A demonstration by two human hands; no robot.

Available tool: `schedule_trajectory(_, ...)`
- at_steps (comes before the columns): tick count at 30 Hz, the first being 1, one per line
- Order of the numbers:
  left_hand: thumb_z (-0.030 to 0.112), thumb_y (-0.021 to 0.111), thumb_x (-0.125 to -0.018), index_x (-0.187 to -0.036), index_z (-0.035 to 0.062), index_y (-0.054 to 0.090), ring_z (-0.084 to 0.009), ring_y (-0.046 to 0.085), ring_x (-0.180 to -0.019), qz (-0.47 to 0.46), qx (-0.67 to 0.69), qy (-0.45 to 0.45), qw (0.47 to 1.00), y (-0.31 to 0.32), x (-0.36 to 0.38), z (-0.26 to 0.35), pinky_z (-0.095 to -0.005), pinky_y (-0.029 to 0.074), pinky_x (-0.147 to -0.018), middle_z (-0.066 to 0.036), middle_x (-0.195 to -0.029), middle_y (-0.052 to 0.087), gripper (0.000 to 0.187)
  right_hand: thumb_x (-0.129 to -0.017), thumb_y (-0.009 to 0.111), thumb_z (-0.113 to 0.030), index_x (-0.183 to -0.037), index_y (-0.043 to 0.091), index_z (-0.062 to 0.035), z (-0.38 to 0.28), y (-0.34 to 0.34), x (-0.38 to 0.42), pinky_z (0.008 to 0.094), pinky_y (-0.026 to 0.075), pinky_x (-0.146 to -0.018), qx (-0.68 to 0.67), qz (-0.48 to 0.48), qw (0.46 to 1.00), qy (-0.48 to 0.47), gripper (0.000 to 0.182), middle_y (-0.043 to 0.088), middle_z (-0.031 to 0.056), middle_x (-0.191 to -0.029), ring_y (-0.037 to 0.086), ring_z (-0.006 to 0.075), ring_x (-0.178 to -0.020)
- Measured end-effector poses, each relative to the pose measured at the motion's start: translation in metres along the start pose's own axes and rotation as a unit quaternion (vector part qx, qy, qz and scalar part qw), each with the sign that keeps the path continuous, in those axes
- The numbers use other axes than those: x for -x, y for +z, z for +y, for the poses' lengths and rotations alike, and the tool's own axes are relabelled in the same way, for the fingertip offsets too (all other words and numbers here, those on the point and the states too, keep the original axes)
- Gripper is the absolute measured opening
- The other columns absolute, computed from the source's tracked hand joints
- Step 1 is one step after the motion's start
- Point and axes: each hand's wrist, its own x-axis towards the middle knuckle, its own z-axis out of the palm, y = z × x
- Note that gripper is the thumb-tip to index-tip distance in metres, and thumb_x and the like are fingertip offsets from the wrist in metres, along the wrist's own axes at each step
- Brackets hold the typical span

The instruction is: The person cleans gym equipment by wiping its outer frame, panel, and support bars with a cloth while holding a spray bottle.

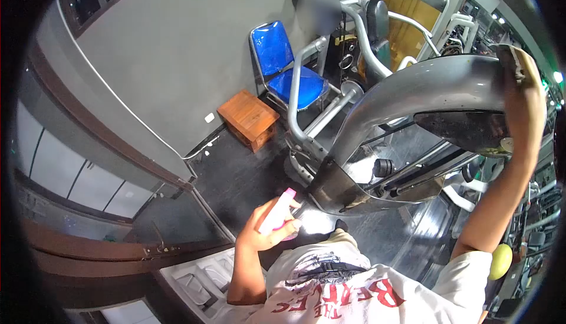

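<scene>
Low in front of my body, my left hand (259,229) is closed around a spray bottle with a white and pink trigger head (276,213). Its pink nozzle tip points up and away from me. My right arm reaches far up to the right, where my right hand (527,91) presses a dark cloth-like piece (508,64) against the end of a thick grey curved tube (436,85). That tube belongs to a large gym machine (339,188). The fingers of the right hand are partly hidden, and the piece's exact kind is hard to tell.
A blue chair (274,50) and a small wooden step box (247,117) stand by the grey wall. Another grey exercise machine (300,88) is close behind. To my left are a brown door frame (118,247) and a pale plastic item (200,283). A yellow-green ball (500,262) shows at right.
</scene>
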Motion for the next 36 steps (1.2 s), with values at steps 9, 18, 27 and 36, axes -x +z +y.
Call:
schedule_trajectory(9, 0.014, 0.08, -0.087, -0.118, -0.0022, 0.063, -0.0174, 0.066, -0.069, -0.012, -0.021, 0.062, 0.998, 0.01, -0.005, -0.005, -0.0312, 0.053, -0.067, -0.009, -0.081, 0.068, 0.039, -0.082, 0.064, -0.013, -0.09, 0.071, -0.0078, -0.137, 0.078, 0.037, 0.0444, 0.052, -0.078, 0.05, -0.092, 0.971, -0.217, 0.012, 0.066, 0.0122, -0.094, 0.065, 0.031, -0.09)
schedule_trajectory(18, 0.006, 0.076, -0.087, -0.116, -0.0047, 0.063, -0.0145, 0.066, -0.068, -0.004, 0.038, 0.071, 0.997, 0.011, 0.028, 0.015, -0.0301, 0.052, -0.065, -0.007, -0.077, 0.068, 0.033, -0.088, 0.061, -0.026, -0.097, 0.081, -0.009, -0.211, 0.261, 0.238, 0.0572, 0.038, -0.101, 0.087, -0.249, 0.875, -0.405, 0.028, 0.065, 0.0209, -0.121, 0.053, 0.0419, -0.121)
schedule_trajectory(27, 0.002, 0.076, -0.086, -0.115, -0.0076, 0.062, -0.0125, 0.065, -0.066, -0.029, 0.014, 0.095, 0.995, -0.005, 0.01, 0.018, -0.0275, 0.051, -0.064, -0.007, -0.075, 0.068, 0.034, -0.089, 0.062, -0.027, -0.092, 0.079, -0.0156, -0.174, 0.104, 0.116, 0.0386, 0.044, -0.092, 0.023, -0.314, 0.87, -0.38, 0.02, 0.069, 0.0079, -0.104, 0.062, 0.0245, -0.108)
schedule_trajectory(36, 0.004, 0.071, -0.09, -0.106, -0.0063, 0.062, -0.0172, 0.069, -0.072, -0.019, 0.054, 0.053, 0.997, -0.025, -0.015, 0.01, -0.034, 0.054, -0.083, -0.008, -0.075, 0.07, 0.021, -0.086, 0.074, -0.025, -0.117, 0.071, -0.0018, -0.017, 0.003, -0.027, 0.0409, 0.054, -0.086, -0.007, -0.075, 0.995, -0.07, 0.039, 0.071, 0.0198, -0.101, 0.069, 0.033, -0.097)
